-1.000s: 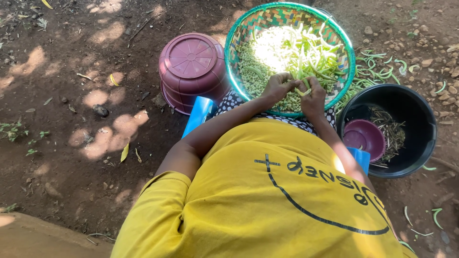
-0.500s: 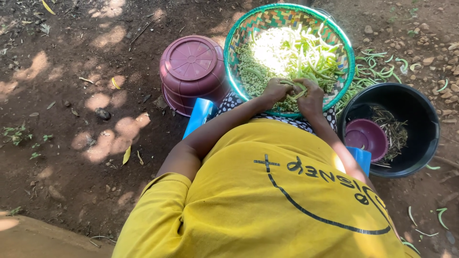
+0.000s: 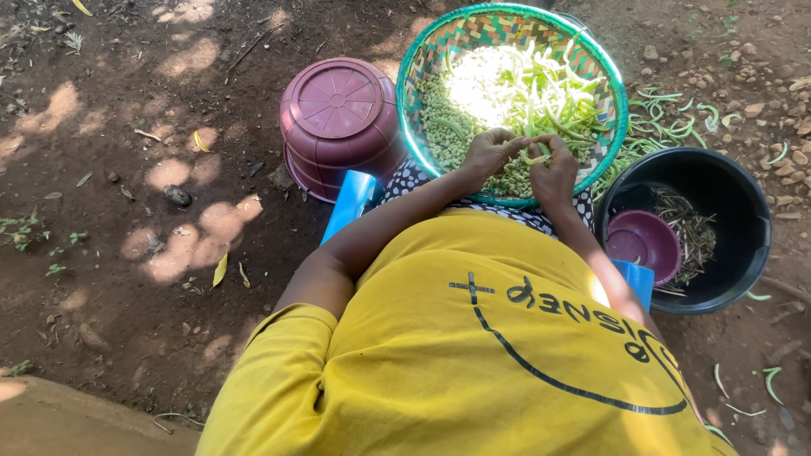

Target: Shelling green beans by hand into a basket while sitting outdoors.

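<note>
We locate the woven basket [image 3: 608, 93], green-rimmed and filled with shelled peas and green pods, in the person's lap; the left hand [image 3: 492, 152] and the right hand [image 3: 555, 173] sit over the basket's near rim, fingers closed from both ends on one green pod [image 3: 534, 156]. Left of the basket stands an upturned maroon bucket [image 3: 338, 122]. Right of the basket we note a black tub [image 3: 735, 211] holding a small maroon bowl [image 3: 644, 245] and stringy scraps, with empty pods [image 3: 667, 110] on the soil between.
</note>
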